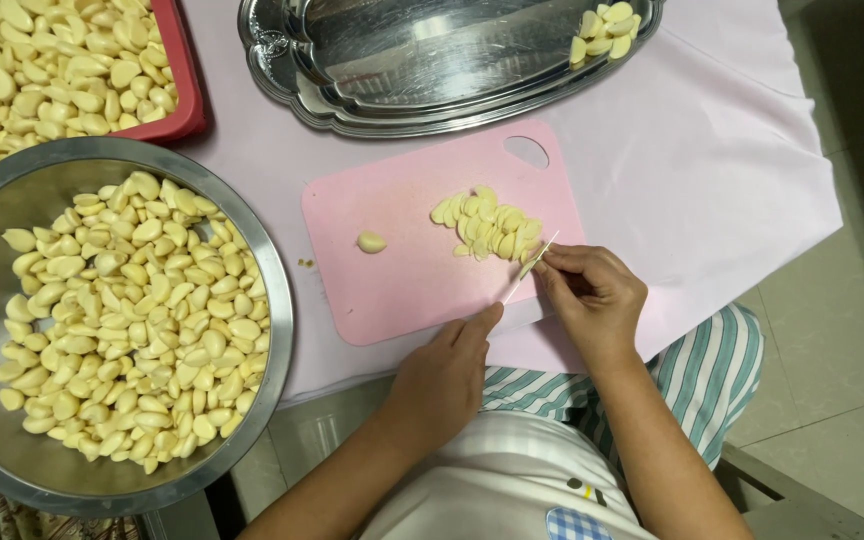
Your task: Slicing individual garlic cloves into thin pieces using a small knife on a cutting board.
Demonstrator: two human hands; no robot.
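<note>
No packages, labels or signs showed; the containers were plain: a red tray [190, 95] at the far left, heaped with peeled garlic cloves [52, 60]; a large round steel bowl [277, 300] at the near left, holding many more peeled cloves [132, 320]; and an oval steel platter [352, 105] at the far side, with a small cluster of sliced garlic [604, 32] in its right end. All stood on a table under a pale pink cloth [712, 170]. Between them lay a pink cutting board [402, 270] with a hole at its far right corner; on it sat a pile of pale yellow garlic slices [487, 225], overlapping like fallen tiles, toward the right, and a single whole clove [371, 241] apart to the left of the pile; a few crumbs [306, 263] lay just off the board's left edge. The right hand [592, 300] was closed around a thin white-bladed knife [530, 268], pinching it near the blade, whose tip met the near right edge of the slice pile; the left hand [447, 375] rested at the board's near edge, fingers loosely together, forefinger tip touching the knife's near end, grasping nothing clearly. A striped garment [712, 360] and white apron [492, 480] showed nearest.
</note>
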